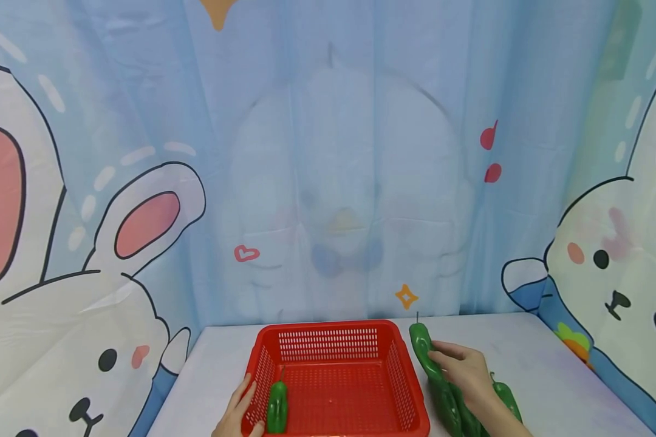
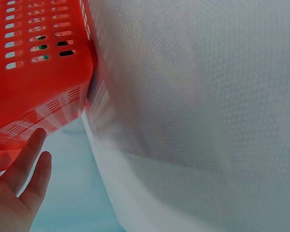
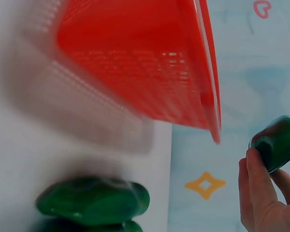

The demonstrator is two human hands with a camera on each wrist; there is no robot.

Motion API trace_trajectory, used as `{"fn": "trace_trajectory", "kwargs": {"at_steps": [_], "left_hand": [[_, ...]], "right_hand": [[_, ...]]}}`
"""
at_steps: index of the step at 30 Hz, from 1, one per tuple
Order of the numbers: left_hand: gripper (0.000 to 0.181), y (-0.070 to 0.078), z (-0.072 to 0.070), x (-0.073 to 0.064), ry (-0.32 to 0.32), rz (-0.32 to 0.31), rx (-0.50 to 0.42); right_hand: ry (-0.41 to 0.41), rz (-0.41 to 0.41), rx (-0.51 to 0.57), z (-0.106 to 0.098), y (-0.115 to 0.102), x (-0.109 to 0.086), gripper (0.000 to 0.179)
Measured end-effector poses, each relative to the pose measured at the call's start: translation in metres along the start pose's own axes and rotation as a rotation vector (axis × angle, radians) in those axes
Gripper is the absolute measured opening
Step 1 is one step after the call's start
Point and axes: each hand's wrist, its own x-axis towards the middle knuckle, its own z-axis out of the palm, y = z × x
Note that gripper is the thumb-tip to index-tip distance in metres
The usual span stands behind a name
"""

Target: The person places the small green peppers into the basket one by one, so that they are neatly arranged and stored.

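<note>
A long green pepper [image 1: 422, 346] is pinched between the thumb and fingers of my right hand [image 1: 467, 369], just right of the red plastic basket [image 1: 407, 388]. In the right wrist view that pepper [image 3: 279, 142] appears end-on, raised off the table. My left hand [image 1: 236, 409] rests at the basket's left rim; in the left wrist view its fingers [image 2: 37, 179] are fairly straight against the side. Inside the basket, one green pepper [image 1: 277, 408] lies along the left wall. Below my right hand lie more green peppers [image 1: 443, 403], partly hidden by the hand and forearm.
Another green pepper [image 1: 505, 397] lies right of my right forearm. Basket and peppers rest on a white tabletop [image 1: 557, 376]. Behind the table hangs a light blue curtain [image 1: 350, 182] printed with cartoon rabbits, and its sides come close on the left and right.
</note>
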Motion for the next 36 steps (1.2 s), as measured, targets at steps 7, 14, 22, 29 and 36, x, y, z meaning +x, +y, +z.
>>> {"fn": "trace_trajectory", "kwargs": {"at_steps": [7,14,22,29,36], "left_hand": [[0.067,0.000,-0.002,0.000,-0.033,0.013,-0.022],[0.067,0.000,-0.005,0.000,-0.044,0.020,-0.024],[0.067,0.000,-0.002,0.000,-0.029,0.032,-0.021],[0.067,0.001,-0.001,-0.001,0.009,0.047,0.009],[0.070,0.002,-0.002,0.000,-0.013,0.009,-0.014]], "right_hand": [[-0.025,-0.018,0.044,0.018,-0.005,-0.004,0.049],[-0.029,-0.033,0.091,0.039,-0.009,-0.011,0.044],[-0.054,-0.003,0.175,0.059,-0.015,-0.018,0.042],[-0.057,0.009,0.188,0.071,-0.014,-0.020,0.041],[-0.067,0.015,0.159,0.083,-0.014,-0.022,0.039]]}}
